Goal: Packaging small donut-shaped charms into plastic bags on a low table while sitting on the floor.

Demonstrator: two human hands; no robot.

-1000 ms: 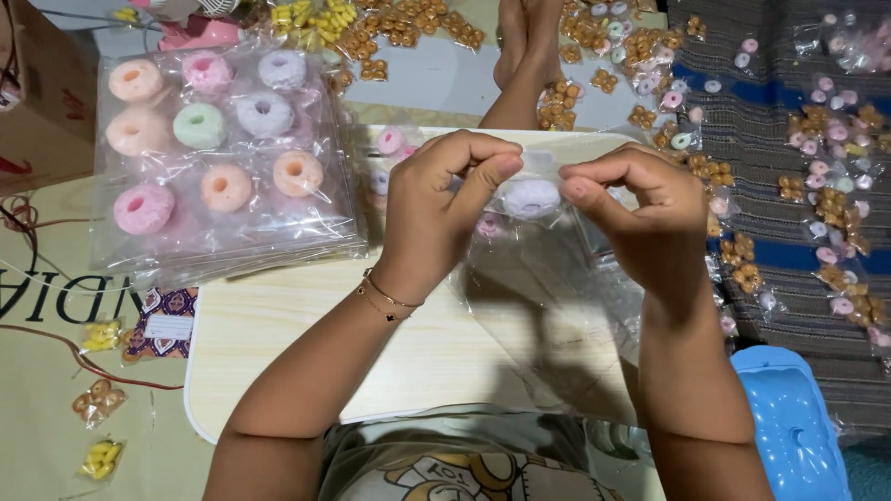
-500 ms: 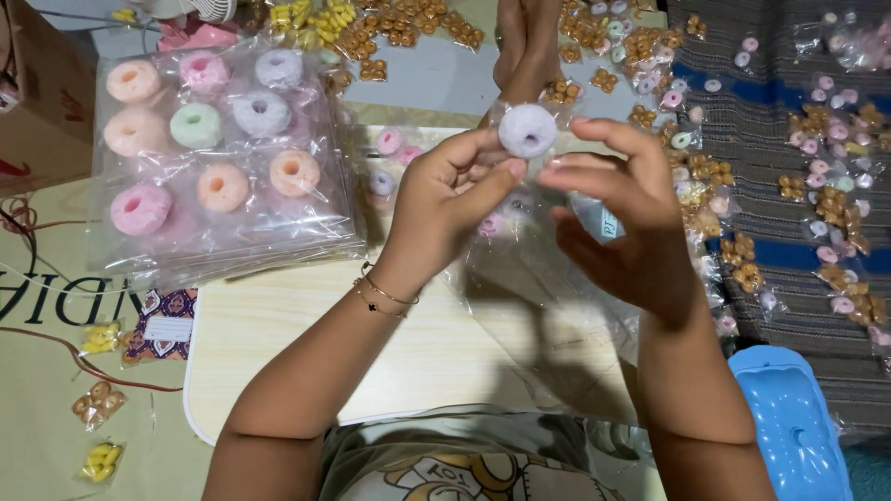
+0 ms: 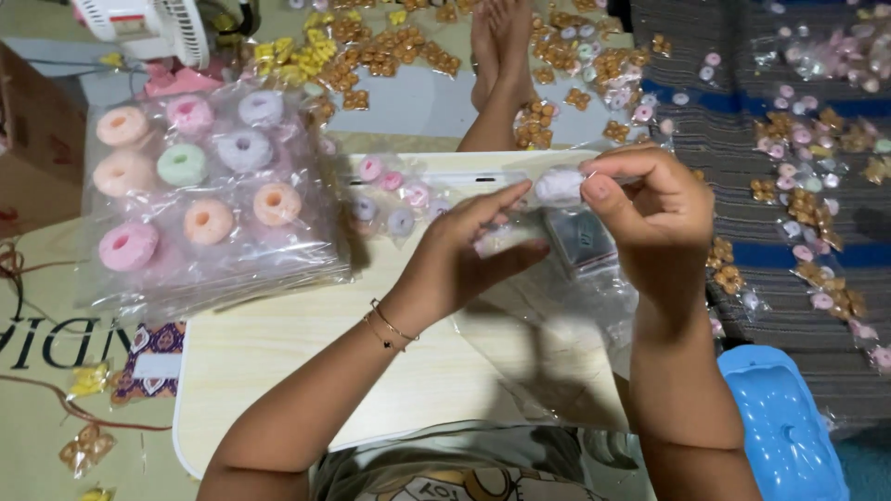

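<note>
We are pinching the ring (image 3: 558, 186) above the bench (image 3: 306, 362), right hand (image 3: 650, 209) clamped on it, left hand (image 3: 469, 255) fingers together at its bag (image 3: 557, 306); a loose pinch may drop it.

Small table (image 3: 278, 371): pale wood-grain laminate, smooth, matt. Stacked bags (image 3: 209, 199): clear plastic film, glossy, crinkled. Pale ring (image 3: 560, 186) between fingertips: soft, fuzzy-looking. Blue lid (image 3: 780, 427): moulded plastic, slight sheen. Striped mat (image 3: 789, 232): woven cloth, matt.
</note>
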